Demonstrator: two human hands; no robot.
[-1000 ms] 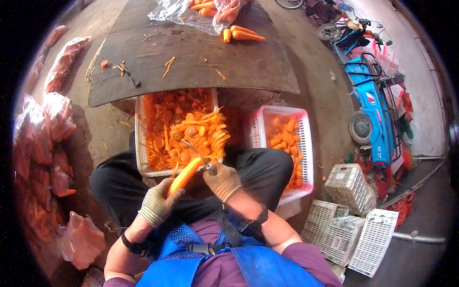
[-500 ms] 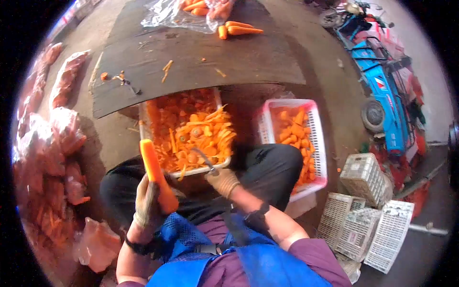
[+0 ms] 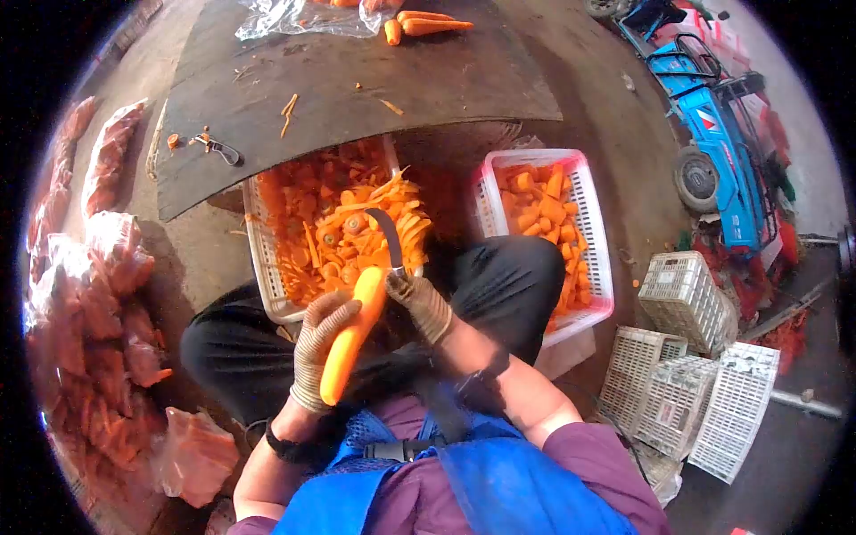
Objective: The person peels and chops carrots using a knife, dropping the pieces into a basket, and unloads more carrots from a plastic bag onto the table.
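In the head view, my gloved left hand (image 3: 319,348) is wrapped round a large peeled carrot (image 3: 349,343), held at a slant over my lap. My gloved right hand (image 3: 423,305) grips a knife with a curved dark blade (image 3: 389,237), its tip pointing up and to the left. The blade's base is close beside the carrot's upper end; whether they touch I cannot tell. Just beyond both hands, a white crate (image 3: 273,294) holds orange peelings (image 3: 361,241) and carrot ends. To the right, a pink-rimmed white basket (image 3: 599,259) contains cut carrot pieces (image 3: 546,218).
A dark board (image 3: 357,89) ahead carries whole carrots (image 3: 432,27), a plastic bag (image 3: 308,18) and a peeler (image 3: 217,148). Bagged carrots (image 3: 98,312) line the left side. Stacked white crates (image 3: 682,383) and a blue three-wheeled vehicle (image 3: 713,152) stand at right.
The carrot has moved right and tilted the other way, its upper end now leaning right. My right hand has brought the knife up next to it. The head view has shifted slightly.
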